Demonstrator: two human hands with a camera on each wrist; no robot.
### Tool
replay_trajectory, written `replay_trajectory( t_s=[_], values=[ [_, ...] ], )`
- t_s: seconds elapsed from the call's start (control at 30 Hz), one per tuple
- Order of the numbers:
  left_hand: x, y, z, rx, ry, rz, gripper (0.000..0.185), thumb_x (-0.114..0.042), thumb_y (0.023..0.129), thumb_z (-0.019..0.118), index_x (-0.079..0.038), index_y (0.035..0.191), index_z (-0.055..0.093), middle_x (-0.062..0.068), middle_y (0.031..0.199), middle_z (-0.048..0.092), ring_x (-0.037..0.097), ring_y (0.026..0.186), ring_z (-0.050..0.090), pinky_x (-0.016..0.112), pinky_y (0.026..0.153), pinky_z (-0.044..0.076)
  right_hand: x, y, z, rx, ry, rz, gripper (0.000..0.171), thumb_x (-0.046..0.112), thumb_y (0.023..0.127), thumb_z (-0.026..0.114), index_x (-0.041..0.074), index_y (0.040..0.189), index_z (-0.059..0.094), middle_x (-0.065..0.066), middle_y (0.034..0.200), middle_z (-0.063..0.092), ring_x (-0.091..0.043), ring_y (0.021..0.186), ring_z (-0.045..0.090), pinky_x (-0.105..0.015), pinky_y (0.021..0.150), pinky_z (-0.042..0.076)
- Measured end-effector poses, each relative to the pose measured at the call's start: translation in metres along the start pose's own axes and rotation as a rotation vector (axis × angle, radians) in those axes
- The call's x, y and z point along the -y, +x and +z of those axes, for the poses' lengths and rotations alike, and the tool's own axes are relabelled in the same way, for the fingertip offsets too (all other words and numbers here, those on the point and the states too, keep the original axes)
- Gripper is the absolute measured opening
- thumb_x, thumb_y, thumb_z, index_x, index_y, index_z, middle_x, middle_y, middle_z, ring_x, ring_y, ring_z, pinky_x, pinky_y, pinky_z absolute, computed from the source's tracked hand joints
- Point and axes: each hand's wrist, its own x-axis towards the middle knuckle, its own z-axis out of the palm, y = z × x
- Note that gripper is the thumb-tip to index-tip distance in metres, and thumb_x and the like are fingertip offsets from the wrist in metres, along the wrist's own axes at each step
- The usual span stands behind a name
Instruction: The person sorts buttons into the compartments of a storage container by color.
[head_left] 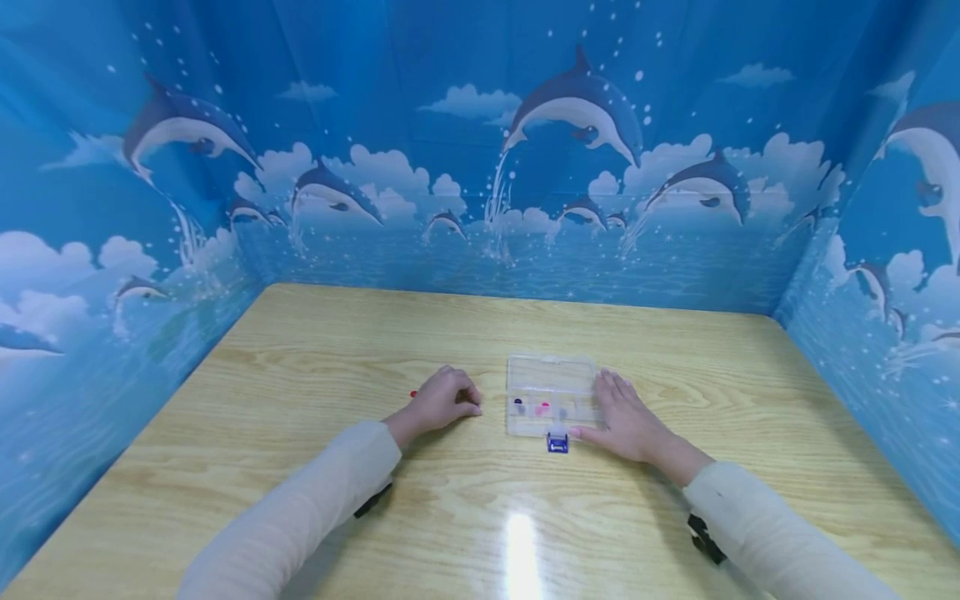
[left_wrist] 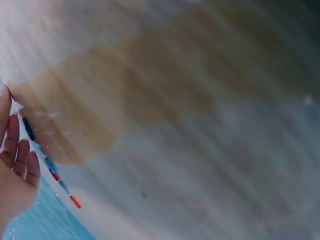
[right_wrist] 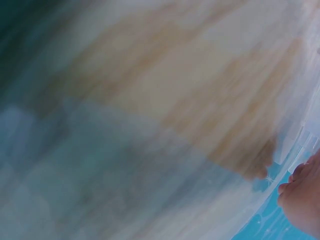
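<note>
A: Where was the clear plastic box at that moment?

B: It lay flat on the wooden table, a little right of centre, with its blue clasp at the near edge. Small coloured bits, one dark and one pink, sat in its near compartments. Whether the lid was fully shut, the head view did not let me tell.

A: And the hands?

B: The right hand lay just beside the box's right edge, fingers straight and flat on the table, touching or nearly touching its side, thumb towards the clasp. It gripped nothing. The left hand rested on the table left of the box, apart from it, fingers curled under. Whether it pinched something I could not tell. A small red piece lay just beside its knuckles.

A: Did the wrist views add anything?

B: Little. The left wrist view showed fingertips next to a row of small dark, blue and red pieces. The right wrist view was mostly blur.

A: Which step would you call it?

B: I judged the box was being steadied while small pieces were gathered. The next move would call for a fine pinch on something tiny.
</note>
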Motion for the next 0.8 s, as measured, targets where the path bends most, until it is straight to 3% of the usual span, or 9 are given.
replay_trajectory(
  t_s=[0.47, 0.8],
  values=[
    [-0.0023, 0.0015, -0.0015, -0.021, -0.034, -0.033, 0.009, -0.019, 0.079, 0.073, -0.011, 0.076, 0.069, -0.001, 0.077, 0.065, 0.011, 0.076, 0.05, 0.027, 0.074, 0.042, -0.0004, 0.0, -0.0005, 0.001, 0.009, 0.002, 0.101, 0.063, 0.085, 0.048, -0.014, 0.141, 0.013, -0.032, 0.149, 0.01, -0.046, 0.139, 0.009, -0.054, 0.113, 0.009],
    [-0.0069, 0.0034, -0.0013, -0.061, -0.096, -0.078, 0.008, -0.015, 0.085, 0.067, -0.01, 0.078, 0.069, 0.001, 0.079, 0.066, 0.014, 0.078, 0.056, 0.034, 0.082, 0.045, 0.0, -0.0004, -0.0007, 0.002, 0.012, 0.001, 0.1, 0.062, 0.085, 0.048, -0.014, 0.141, 0.014, -0.032, 0.149, 0.009, -0.045, 0.139, 0.009, -0.054, 0.113, 0.009]
  ],
)
